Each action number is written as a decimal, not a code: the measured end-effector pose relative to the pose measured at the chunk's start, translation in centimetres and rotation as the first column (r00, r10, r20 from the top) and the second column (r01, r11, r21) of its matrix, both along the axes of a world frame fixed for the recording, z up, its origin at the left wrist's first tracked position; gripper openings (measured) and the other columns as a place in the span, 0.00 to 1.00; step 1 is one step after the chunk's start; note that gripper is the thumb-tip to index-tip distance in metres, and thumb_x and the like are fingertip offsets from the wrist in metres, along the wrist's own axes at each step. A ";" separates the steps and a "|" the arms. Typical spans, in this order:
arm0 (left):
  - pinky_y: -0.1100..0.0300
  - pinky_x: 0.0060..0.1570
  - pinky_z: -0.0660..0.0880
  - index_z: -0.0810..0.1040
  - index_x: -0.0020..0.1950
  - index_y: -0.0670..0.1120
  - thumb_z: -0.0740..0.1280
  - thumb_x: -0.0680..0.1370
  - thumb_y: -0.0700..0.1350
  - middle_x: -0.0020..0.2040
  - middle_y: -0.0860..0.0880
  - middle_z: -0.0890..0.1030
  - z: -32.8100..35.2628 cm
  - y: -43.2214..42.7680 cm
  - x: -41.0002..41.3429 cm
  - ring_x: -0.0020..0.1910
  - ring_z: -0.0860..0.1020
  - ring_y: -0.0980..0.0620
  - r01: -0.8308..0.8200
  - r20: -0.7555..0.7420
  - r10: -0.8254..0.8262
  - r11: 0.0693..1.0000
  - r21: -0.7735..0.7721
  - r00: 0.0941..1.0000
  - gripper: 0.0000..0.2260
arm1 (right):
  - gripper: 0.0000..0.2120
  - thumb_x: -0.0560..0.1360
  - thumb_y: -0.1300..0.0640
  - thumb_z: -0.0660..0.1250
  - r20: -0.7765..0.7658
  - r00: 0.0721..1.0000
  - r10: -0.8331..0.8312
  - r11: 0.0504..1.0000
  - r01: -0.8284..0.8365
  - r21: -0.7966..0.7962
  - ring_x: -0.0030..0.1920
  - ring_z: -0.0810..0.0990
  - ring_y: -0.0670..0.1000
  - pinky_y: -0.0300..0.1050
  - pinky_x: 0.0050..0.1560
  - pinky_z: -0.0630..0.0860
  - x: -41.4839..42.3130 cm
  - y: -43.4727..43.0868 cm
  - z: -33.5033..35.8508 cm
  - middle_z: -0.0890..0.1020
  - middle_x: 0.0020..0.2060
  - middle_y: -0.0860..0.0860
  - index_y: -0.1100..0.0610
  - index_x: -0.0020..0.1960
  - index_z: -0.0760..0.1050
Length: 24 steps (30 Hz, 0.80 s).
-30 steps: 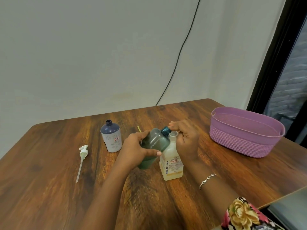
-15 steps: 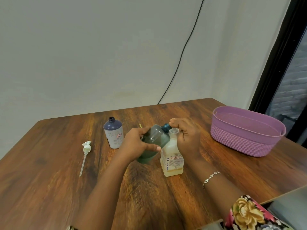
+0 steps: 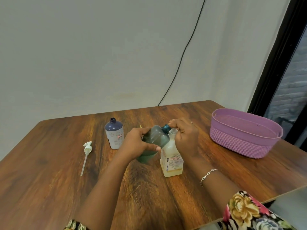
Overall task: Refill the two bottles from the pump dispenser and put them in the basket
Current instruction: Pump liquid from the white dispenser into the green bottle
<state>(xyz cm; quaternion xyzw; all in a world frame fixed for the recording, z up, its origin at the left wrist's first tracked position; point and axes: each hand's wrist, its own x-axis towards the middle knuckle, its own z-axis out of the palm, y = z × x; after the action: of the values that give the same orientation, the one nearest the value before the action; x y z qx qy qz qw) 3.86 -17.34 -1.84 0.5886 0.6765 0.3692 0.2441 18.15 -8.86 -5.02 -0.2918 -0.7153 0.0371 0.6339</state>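
My left hand (image 3: 138, 143) grips a green translucent bottle (image 3: 154, 138), tilted so its open teal neck points right, close to the top of the dispenser bottle. That dispenser bottle (image 3: 171, 161) is pale, labelled, holds a little yellow liquid and stands upright at the table's middle. My right hand (image 3: 186, 138) is closed around its neck and top, which it hides. A dark blue bottle (image 3: 114, 136) with a white label stands uncapped to the left. The white pump head (image 3: 86, 153) with its long tube lies flat farther left. The purple basket (image 3: 245, 136) sits at the right.
The wooden table (image 3: 49, 180) ends close to the basket on the right, beside a dark window frame. A black cable (image 3: 181, 58) runs down the wall to the table's back edge. A small yellow stick (image 3: 140, 126) lies behind my left hand.
The view has shifted slightly. Both hands keep their grips, and the green bottle stays tilted against the dispenser's top with little visible movement.
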 end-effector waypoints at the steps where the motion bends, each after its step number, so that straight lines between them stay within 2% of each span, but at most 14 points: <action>1: 0.50 0.64 0.70 0.66 0.72 0.44 0.77 0.65 0.45 0.66 0.46 0.73 -0.1 0.0 0.1 0.63 0.72 0.47 -0.003 0.008 0.003 1.000 0.000 1.000 0.38 | 0.16 0.66 0.71 0.55 -0.005 1.000 0.005 1.000 -0.005 -0.012 0.40 0.80 0.52 0.52 0.41 0.78 0.1 -0.1 -0.1 0.82 0.37 0.54 0.63 0.40 0.81; 4: 0.49 0.64 0.70 0.65 0.72 0.45 0.77 0.65 0.45 0.66 0.47 0.73 -0.1 -0.1 0.2 0.64 0.72 0.47 0.000 0.020 0.000 1.000 0.008 1.000 0.38 | 0.19 0.66 0.76 0.57 -0.020 0.998 0.058 0.996 -0.059 -0.073 0.48 0.80 0.48 0.37 0.52 0.77 0.7 -1.0 -0.3 0.83 0.44 0.53 0.63 0.46 0.82; 7: 0.48 0.64 0.70 0.65 0.72 0.45 0.77 0.65 0.46 0.66 0.47 0.73 0.1 -0.1 0.1 0.64 0.72 0.48 0.005 0.024 -0.006 1.000 0.029 1.000 0.38 | 0.20 0.66 0.74 0.55 0.019 0.995 0.101 0.983 -0.097 -0.156 0.51 0.79 0.45 0.28 0.54 0.72 1.4 -1.2 0.6 0.81 0.48 0.49 0.62 0.49 0.81; 9: 0.48 0.64 0.70 0.66 0.72 0.45 0.77 0.65 0.47 0.66 0.47 0.73 0.2 -0.1 0.1 0.63 0.72 0.48 0.009 0.017 -0.009 0.999 0.032 1.000 0.38 | 0.20 0.67 0.72 0.55 0.070 0.993 0.093 0.980 -0.079 -0.185 0.51 0.78 0.45 0.28 0.53 0.72 1.5 -1.2 1.1 0.81 0.49 0.50 0.61 0.49 0.81; 11: 0.49 0.64 0.70 0.66 0.72 0.46 0.77 0.65 0.47 0.66 0.47 0.73 0.1 -0.1 0.0 0.63 0.72 0.48 0.008 0.010 -0.008 0.999 0.032 1.000 0.38 | 0.19 0.67 0.73 0.57 0.097 0.993 0.065 0.982 -0.046 -0.183 0.50 0.79 0.46 0.33 0.52 0.73 1.5 -1.3 1.4 0.82 0.49 0.52 0.60 0.50 0.81; 13: 0.50 0.63 0.71 0.66 0.72 0.46 0.77 0.65 0.47 0.66 0.47 0.73 0.0 -0.1 -0.1 0.63 0.72 0.47 0.003 0.010 -0.003 1.000 0.030 1.000 0.38 | 0.18 0.69 0.74 0.59 0.087 0.996 0.035 0.982 -0.018 -0.188 0.47 0.79 0.48 0.40 0.49 0.75 1.5 -1.3 1.7 0.82 0.48 0.51 0.61 0.50 0.81; 15: 0.51 0.63 0.71 0.66 0.72 0.46 0.77 0.65 0.47 0.66 0.47 0.73 -0.1 -0.1 -0.2 0.63 0.72 0.48 0.000 0.014 -0.001 1.000 0.029 1.000 0.38 | 0.13 0.71 0.72 0.62 0.057 0.998 0.038 0.965 -0.021 -0.262 0.45 0.79 0.46 0.41 0.47 0.76 1.5 -1.2 2.0 0.82 0.46 0.49 0.60 0.50 0.81; 17: 0.51 0.63 0.71 0.66 0.72 0.46 0.77 0.65 0.46 0.66 0.47 0.73 -0.1 -0.1 -0.3 0.63 0.72 0.48 0.001 0.010 -0.002 1.000 0.030 1.000 0.38 | 0.08 0.72 0.67 0.66 0.000 0.996 0.084 0.925 -0.078 -0.372 0.43 0.78 0.44 0.37 0.44 0.75 1.5 -1.1 2.5 0.81 0.43 0.47 0.57 0.46 0.81; 20: 0.50 0.63 0.71 0.65 0.72 0.46 0.77 0.65 0.47 0.66 0.48 0.73 0.0 0.0 -0.3 0.63 0.72 0.48 0.005 -0.008 -0.005 0.999 0.032 1.000 0.38 | 0.07 0.71 0.66 0.69 -0.073 0.992 0.103 0.862 -0.126 -0.492 0.40 0.78 0.42 0.33 0.41 0.73 1.5 -1.1 3.6 0.80 0.38 0.44 0.54 0.41 0.80; 22: 0.50 0.63 0.71 0.65 0.72 0.46 0.77 0.65 0.47 0.66 0.47 0.73 0.2 0.1 -0.2 0.63 0.72 0.48 0.009 -0.005 -0.009 0.999 0.035 1.000 0.38 | 0.06 0.71 0.65 0.69 -0.186 0.977 0.104 0.748 -0.201 -0.633 0.39 0.78 0.43 0.34 0.40 0.74 1.4 -0.8 4.4 0.80 0.37 0.47 0.55 0.39 0.79; 24: 0.50 0.63 0.71 0.65 0.72 0.45 0.76 0.66 0.46 0.66 0.47 0.73 0.3 0.1 -0.2 0.63 0.72 0.48 0.009 -0.006 -0.009 0.999 0.035 1.000 0.37 | 0.05 0.70 0.67 0.70 -0.363 0.925 0.111 0.592 -0.355 -0.723 0.39 0.79 0.48 0.37 0.39 0.76 1.2 -0.4 5.1 0.80 0.38 0.51 0.58 0.39 0.78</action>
<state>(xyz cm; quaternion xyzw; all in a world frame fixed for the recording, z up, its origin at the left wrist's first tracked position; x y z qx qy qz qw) 3.69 -17.29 -1.53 0.5967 0.6681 0.3783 0.2335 19.32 -9.26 0.08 -0.4309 -0.5633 0.4666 0.5285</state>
